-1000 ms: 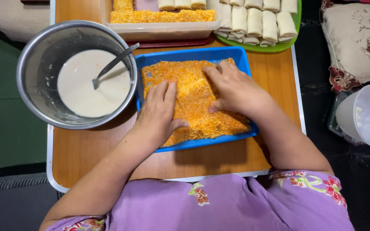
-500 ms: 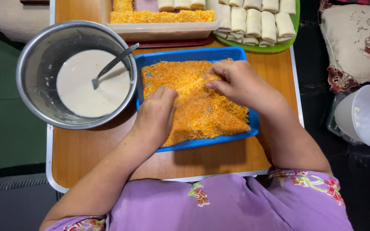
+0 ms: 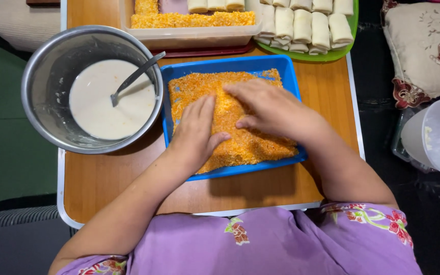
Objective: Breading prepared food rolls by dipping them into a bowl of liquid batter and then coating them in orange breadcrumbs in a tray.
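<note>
A blue rectangular tray (image 3: 230, 63) holds a bed of orange breadcrumbs (image 3: 260, 145) in the middle of the wooden table (image 3: 103, 178). My left hand (image 3: 195, 133) lies flat on the crumbs at the tray's left half, fingers straight and together. Just right of it, my right hand (image 3: 271, 109) rests palm down, fingers pointing left. A ridge of crumbs stands between the two hands. Whatever lies under the crumbs is hidden.
A steel bowl (image 3: 42, 71) of white batter (image 3: 103, 107) with a spoon (image 3: 133, 76) stands left of the tray. Behind are a clear container (image 3: 189, 34) of crumbed rolls and a green plate (image 3: 306, 53) of white rolls (image 3: 301, 23). A cushion (image 3: 423, 46) and white cup (image 3: 434, 135) lie right.
Both hands have drawn together over the middle of the crumbs. The left hand has slid up and inward from the tray's near edge, and the crumbs are heaped between the hands.
</note>
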